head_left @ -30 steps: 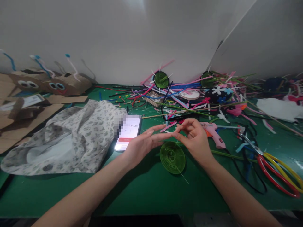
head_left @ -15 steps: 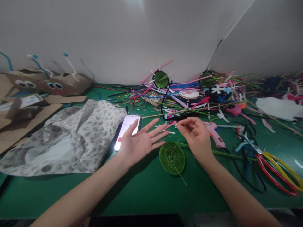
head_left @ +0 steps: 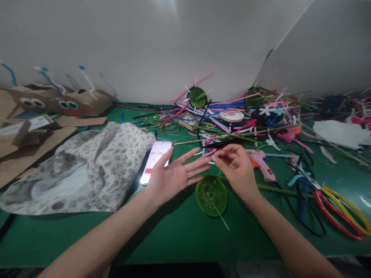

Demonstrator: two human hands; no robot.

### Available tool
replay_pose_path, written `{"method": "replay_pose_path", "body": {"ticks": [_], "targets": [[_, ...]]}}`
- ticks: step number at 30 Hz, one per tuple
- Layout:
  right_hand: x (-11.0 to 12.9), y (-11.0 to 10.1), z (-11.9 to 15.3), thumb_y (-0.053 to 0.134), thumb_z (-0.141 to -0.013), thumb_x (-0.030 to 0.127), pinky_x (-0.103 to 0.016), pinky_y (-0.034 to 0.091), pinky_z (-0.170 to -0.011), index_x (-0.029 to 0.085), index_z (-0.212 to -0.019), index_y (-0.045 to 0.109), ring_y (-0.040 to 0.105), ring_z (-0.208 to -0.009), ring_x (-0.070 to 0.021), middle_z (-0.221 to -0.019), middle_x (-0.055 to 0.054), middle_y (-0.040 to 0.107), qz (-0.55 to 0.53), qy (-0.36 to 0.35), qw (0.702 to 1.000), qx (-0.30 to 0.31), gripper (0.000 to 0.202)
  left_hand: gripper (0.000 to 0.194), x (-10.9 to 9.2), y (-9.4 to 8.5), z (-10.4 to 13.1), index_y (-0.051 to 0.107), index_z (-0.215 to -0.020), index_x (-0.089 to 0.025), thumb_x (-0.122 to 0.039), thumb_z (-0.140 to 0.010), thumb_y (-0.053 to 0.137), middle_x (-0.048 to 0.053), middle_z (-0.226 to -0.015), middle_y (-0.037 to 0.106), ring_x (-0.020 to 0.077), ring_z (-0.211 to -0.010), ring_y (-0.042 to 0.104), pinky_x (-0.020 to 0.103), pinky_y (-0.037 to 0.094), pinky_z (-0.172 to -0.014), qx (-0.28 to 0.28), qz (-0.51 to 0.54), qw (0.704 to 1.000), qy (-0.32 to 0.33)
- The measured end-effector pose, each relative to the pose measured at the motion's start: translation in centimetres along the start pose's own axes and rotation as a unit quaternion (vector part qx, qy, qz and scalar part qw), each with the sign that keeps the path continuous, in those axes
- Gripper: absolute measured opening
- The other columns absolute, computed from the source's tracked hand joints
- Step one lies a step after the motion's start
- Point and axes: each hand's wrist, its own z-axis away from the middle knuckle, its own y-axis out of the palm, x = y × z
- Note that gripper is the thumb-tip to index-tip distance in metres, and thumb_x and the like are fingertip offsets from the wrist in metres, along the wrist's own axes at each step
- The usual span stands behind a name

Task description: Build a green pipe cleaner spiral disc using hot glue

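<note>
My left hand [head_left: 174,175] is open, palm up and fingers spread, and partly covers the phone [head_left: 153,158], whose lit screen shows a timer. My right hand [head_left: 235,170] is closed in a pinch close to the left fingertips. Whatever lies between its thumb and finger is too small to make out. Just below the hands sits a round green coil [head_left: 211,196], seemingly of pipe cleaner, with a thin pale strand sticking out at its lower edge. A green stem runs from its top to the right, behind my right wrist. Beyond the right hand lies a pink glue gun [head_left: 265,166].
Large scissors [head_left: 339,208] with red and yellow handles lie at the right, by a black cord. Pipe cleaners [head_left: 232,133] are heaped along the wall. At left are a patterned cloth [head_left: 116,158] and cardboard figures [head_left: 69,104] with googly eyes.
My right hand has shifted slightly left, so its pinch now nears the left fingertips. The left hand has moved slightly right. The green coil appears nearly in place.
</note>
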Motion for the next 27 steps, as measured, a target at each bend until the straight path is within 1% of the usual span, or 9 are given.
{"method": "replay_pose_path", "body": {"ticks": [5,8,10,12,15,18,21,24,27], "targets": [[0.0,-0.1,0.0,0.073,-0.078,0.026,-0.034,0.053,-0.084,0.025,-0.093,0.050,0.066,-0.085,-0.0150,-0.084,0.001,0.066,0.003,0.013,1.000,0.008,0.027,0.069,0.0,-0.1,0.0,0.031,-0.147,-0.017,-0.060,-0.094,0.028,0.018,-0.137,0.055,0.0341,-0.133,0.044,0.051,0.016,-0.112,0.006,-0.055,0.998,0.009],[-0.2,-0.3,-0.1,0.071,-0.078,0.027,-0.035,0.052,-0.085,0.024,-0.094,0.049,0.065,-0.086,-0.0157,-0.085,0.000,0.067,0.021,0.035,0.999,0.017,0.028,0.067,0.2,-0.1,-0.1,0.033,-0.146,-0.018,-0.059,-0.094,0.027,0.016,-0.137,0.056,0.0337,-0.134,0.042,0.053,0.014,-0.113,0.013,-0.145,0.989,0.030],[-0.4,-0.5,0.0,0.069,-0.080,0.028,-0.036,0.051,-0.084,0.025,-0.094,0.047,0.064,-0.085,-0.0157,-0.085,0.000,0.066,0.030,0.034,0.999,0.028,0.027,0.065,0.5,-0.3,-0.1,0.037,-0.145,-0.019,-0.059,-0.094,0.029,0.013,-0.138,0.056,0.0329,-0.136,0.039,0.053,0.014,-0.113,0.020,-0.236,0.970,0.059],[-0.6,-0.5,0.0,0.067,-0.081,0.027,-0.036,0.050,-0.083,0.025,-0.093,0.044,0.063,-0.085,-0.0158,-0.085,0.000,0.063,0.045,0.023,0.998,0.040,0.026,0.060,0.8,-0.4,0.0,0.040,-0.143,-0.022,-0.056,-0.094,0.037,0.010,-0.138,0.056,0.0312,-0.139,0.034,0.050,0.011,-0.115,0.024,-0.306,0.948,0.086],[-1.1,-0.7,0.0,0.061,-0.085,0.025,-0.035,0.048,-0.079,0.024,-0.092,0.042,0.060,-0.084,-0.0158,-0.087,-0.001,0.059,0.089,0.001,0.994,0.056,0.020,0.059,1.0,-0.4,0.3,0.040,-0.144,-0.024,-0.053,-0.092,0.045,0.009,-0.138,0.056,0.0305,-0.139,0.033,0.048,0.007,-0.116,0.024,-0.397,0.909,0.125],[-1.4,-0.9,0.0,0.055,-0.088,0.023,-0.034,0.046,-0.077,0.024,-0.089,0.041,0.056,-0.082,-0.0155,-0.086,-0.001,0.054,0.127,-0.029,0.989,0.064,0.014,0.059,1.0,0.1,0.7,0.036,-0.146,-0.026,-0.051,-0.094,0.046,0.009,-0.143,0.050,0.0309,-0.139,0.032,0.047,0.013,-0.115,0.021,-0.485,0.862,0.144],[-1.6,-1.1,-0.1,0.053,-0.089,0.023,-0.035,0.045,-0.079,0.024,-0.086,0.040,0.055,-0.083,-0.0158,-0.086,-0.001,0.052,0.134,-0.044,0.988,0.069,0.014,0.055,0.8,0.7,1.1,0.036,-0.146,-0.027,-0.046,-0.095,0.046,0.008,-0.146,0.046,0.0302,-0.141,0.028,0.044,0.013,-0.116,0.015,-0.506,0.850,0.146],[-1.4,-1.1,-0.2,0.056,-0.088,0.025,-0.036,0.046,-0.083,0.024,-0.088,0.042,0.056,-0.088,-0.0169,-0.089,-0.001,0.055,0.104,-0.047,0.991,0.066,0.014,0.054,0.8,0.7,1.1,0.038,-0.145,-0.027,-0.046,-0.095,0.046,0.009,-0.143,0.050,0.0306,-0.139,0.031,0.044,0.012,-0.116,0.017,-0.499,0.852,0.155],[-1.0,-0.9,-0.2,0.062,-0.086,0.027,-0.036,0.047,-0.086,0.025,-0.090,0.045,0.058,-0.092,-0.0172,-0.092,-0.002,0.058,0.048,-0.038,0.994,0.090,0.017,0.055,0.9,0.3,0.9,0.039,-0.145,-0.025,-0.047,-0.095,0.046,0.010,-0.138,0.054,0.0310,-0.137,0.036,0.044,0.011,-0.116,0.019,-0.487,0.859,0.155]]}}
